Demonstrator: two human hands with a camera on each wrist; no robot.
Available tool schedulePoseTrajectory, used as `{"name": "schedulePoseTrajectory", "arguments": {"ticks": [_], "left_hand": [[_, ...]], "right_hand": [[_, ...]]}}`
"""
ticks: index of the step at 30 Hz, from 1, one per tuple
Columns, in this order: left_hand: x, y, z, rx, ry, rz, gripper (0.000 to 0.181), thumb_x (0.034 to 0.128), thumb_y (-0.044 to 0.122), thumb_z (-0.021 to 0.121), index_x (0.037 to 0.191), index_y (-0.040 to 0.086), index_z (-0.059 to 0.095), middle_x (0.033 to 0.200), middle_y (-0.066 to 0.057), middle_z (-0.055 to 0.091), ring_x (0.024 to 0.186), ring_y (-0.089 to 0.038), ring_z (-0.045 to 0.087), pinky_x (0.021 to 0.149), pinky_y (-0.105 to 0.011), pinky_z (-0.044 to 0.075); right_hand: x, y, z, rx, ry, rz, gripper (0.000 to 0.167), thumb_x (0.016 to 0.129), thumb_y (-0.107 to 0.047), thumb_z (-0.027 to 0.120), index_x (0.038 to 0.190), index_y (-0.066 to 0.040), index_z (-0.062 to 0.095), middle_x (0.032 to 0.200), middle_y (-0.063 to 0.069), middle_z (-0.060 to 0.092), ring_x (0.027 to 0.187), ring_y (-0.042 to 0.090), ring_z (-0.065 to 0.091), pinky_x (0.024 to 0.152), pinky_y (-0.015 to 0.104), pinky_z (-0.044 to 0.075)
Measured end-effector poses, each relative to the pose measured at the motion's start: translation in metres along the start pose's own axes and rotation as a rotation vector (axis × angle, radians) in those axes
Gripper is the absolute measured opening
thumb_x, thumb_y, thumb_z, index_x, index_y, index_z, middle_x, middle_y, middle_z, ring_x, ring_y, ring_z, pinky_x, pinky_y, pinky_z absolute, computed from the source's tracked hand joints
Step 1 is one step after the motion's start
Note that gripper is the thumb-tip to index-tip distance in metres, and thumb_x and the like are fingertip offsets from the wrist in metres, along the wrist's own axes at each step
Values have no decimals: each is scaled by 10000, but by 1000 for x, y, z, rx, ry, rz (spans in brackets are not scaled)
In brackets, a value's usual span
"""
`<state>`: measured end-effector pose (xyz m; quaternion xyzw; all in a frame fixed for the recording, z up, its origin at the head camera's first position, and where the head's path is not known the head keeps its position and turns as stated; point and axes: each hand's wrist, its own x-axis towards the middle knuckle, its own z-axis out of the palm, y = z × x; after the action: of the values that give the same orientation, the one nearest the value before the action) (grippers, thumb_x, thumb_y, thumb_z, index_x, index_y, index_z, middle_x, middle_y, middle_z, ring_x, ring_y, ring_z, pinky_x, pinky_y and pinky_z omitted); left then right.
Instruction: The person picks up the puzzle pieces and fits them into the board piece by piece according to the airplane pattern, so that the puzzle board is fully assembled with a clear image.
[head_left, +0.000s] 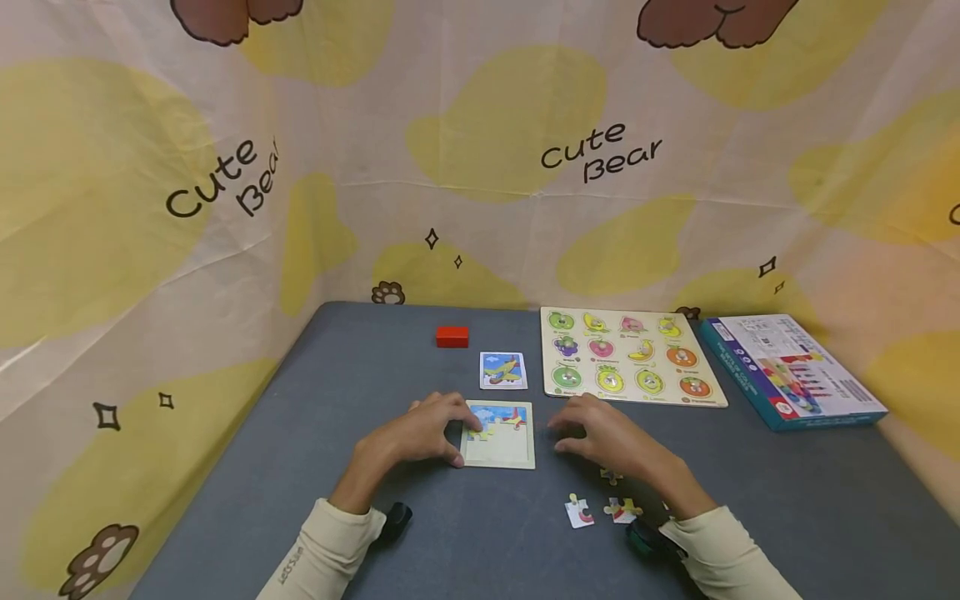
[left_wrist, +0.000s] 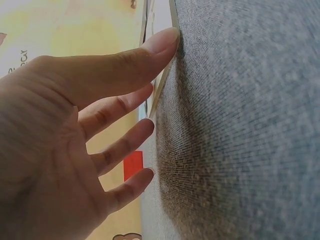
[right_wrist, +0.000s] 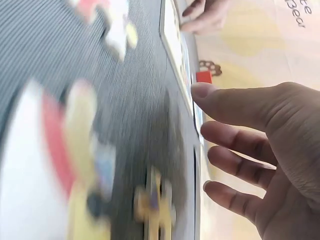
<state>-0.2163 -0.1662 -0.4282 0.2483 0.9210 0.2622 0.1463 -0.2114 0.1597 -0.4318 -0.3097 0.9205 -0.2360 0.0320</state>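
— Grey fabric-covered table [head_left: 480,542], cream cloth backdrop with yellow blotches [head_left: 480,125] behind. Fingers?

— Your left hand [head_left: 422,431] has its fingers spread; the thumb touches the near-left corner of the pale square puzzle tray [head_left: 498,454], and the forefinger reaches over its left side. Your right hand [head_left: 606,432] holds nothing, thumb and fingers apart, just right of the tray.

— Tray position?

— Flat on the table, between your hands. Blue-sky jigsaw pieces [head_left: 491,414] lie along its far part; the near part shows bare.

— Further out?

— Loose multicoloured jigsaw pieces [head_left: 580,513] near your right wrist. Beyond the tray: a white-bordered aeroplane card [head_left: 503,371], then a red rectangular block [head_left: 452,337]. Farther right, a cream fruit-printed board [head_left: 633,358] and, just beside it, a flat teal-and-white box [head_left: 817,367].
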Motion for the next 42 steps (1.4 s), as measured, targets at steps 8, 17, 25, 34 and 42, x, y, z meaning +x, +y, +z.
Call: {"name": "schedulePoseTrajectory", "arguments": {"ticks": [8,17,25,34,42], "left_hand": [[0,1,-1,-1,-9,-6,490,796,133,935,1256,201,782,1288,-6,628,1207,-249,504,1037,-576,362],[1,-1,-1,-1,-12,0,483,798,178,937,1253,204,780,1279,-3,632,1188,-243,512,1028,-577,372],[3,-3,-1,-8,-11,3,486,793,178,940,1250,199,775,1268,5,630,1182,-239,510,1024,-578,369],[3,-3,0,-6,-10,1,480,802,190,938,1253,203,775,1278,0,628,1185,-242,512,1028,-579,376],[2,-3,0,-5,-9,-6,484,796,184,939,1251,214,777,1267,25,628,1176,-225,512,1017,-548,375]], "right_hand": [[-30,20,-13,1,-12,66,265,908,-246,853,1153,-159,805,1084,-93,679,1034,146,604,920,438,528],[-54,34,-21,-21,-32,77,268,893,-308,860,1119,-169,819,1033,-110,672,948,102,545,806,338,489],[-63,38,-23,-40,-42,51,261,882,-363,869,1078,-195,834,1015,-138,652,944,81,535,803,330,496],[-68,39,-24,-32,-41,52,201,899,-335,855,1059,-216,831,1003,-138,637,948,83,525,817,338,495],[-69,41,-23,-5,-48,85,195,902,-367,847,1051,-244,819,1009,-162,629,957,64,526,831,333,502]]}}
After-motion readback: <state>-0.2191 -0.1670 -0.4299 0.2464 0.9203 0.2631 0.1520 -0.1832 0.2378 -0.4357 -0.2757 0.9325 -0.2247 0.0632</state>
